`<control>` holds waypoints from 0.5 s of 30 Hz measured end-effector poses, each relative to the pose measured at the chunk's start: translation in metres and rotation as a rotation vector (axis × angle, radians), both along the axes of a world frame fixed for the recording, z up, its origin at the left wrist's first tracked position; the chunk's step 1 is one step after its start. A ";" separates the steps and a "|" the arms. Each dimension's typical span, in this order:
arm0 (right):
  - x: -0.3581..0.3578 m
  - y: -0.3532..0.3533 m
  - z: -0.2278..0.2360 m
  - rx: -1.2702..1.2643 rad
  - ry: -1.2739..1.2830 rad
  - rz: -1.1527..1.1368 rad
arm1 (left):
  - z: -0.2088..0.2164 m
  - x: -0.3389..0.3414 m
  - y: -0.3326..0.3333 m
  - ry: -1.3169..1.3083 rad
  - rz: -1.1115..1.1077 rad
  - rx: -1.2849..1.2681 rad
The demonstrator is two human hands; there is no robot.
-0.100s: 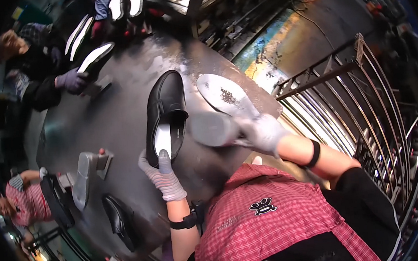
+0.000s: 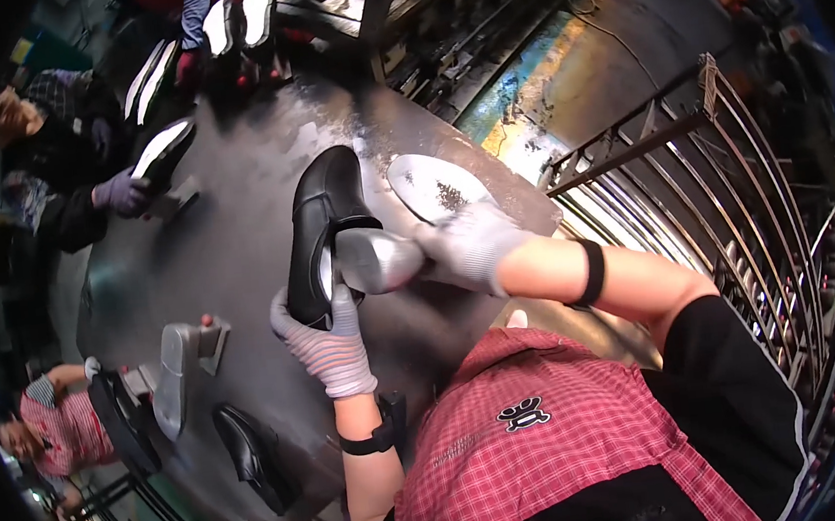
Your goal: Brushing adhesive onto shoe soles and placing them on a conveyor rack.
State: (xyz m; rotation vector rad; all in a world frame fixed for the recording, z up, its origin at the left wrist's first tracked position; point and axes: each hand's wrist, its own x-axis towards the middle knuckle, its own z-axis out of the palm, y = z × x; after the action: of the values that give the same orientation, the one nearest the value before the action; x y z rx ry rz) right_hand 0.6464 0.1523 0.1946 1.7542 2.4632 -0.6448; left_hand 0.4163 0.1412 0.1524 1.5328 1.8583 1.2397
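My left hand (image 2: 325, 340), in a striped knit glove, is closed round the heel of a black leather slip-on shoe (image 2: 329, 179). The shoe points away from me, its opening up and a white insole partly showing. Over the opening's right side is a silvery metal tool (image 2: 375, 260) with a broad rounded head. My gloved right hand (image 2: 471, 245), blurred, is closed on it; its handle is mostly hidden. Just beyond that hand lies a pale foot-shaped form (image 2: 440, 183) with dark specks on top, partly covered by the hand.
The dark metal table (image 2: 223, 219) carries a grey foot-shaped form (image 2: 177, 374) and another black shoe (image 2: 250, 452) at left. A co-worker's gloved hand (image 2: 125, 193) holds a shoe at far left; another person (image 2: 61, 425) sits lower left. A metal rack (image 2: 670, 166) stands right.
My right hand has moved left with the metal tool, which now overlaps the shoe's opening. The shoe has turned slightly. The co-worker's held shoe has shifted left and down.
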 end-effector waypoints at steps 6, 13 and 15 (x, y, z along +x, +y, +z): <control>-0.026 0.074 0.014 0.049 -0.209 0.078 | 0.026 0.041 0.066 0.501 -0.313 0.030; 0.010 0.153 0.006 -0.312 -0.295 -0.163 | -0.025 0.077 0.234 -0.036 -0.829 0.028; 0.021 0.127 0.013 -0.385 -0.314 -0.133 | -0.028 0.100 0.234 -0.459 -0.942 -0.641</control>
State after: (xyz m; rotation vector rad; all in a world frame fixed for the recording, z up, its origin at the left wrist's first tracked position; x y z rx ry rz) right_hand 0.6671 0.2790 0.2074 1.7190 1.8848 -0.7298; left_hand 0.5160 0.3754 0.1246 1.3159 0.8774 0.4209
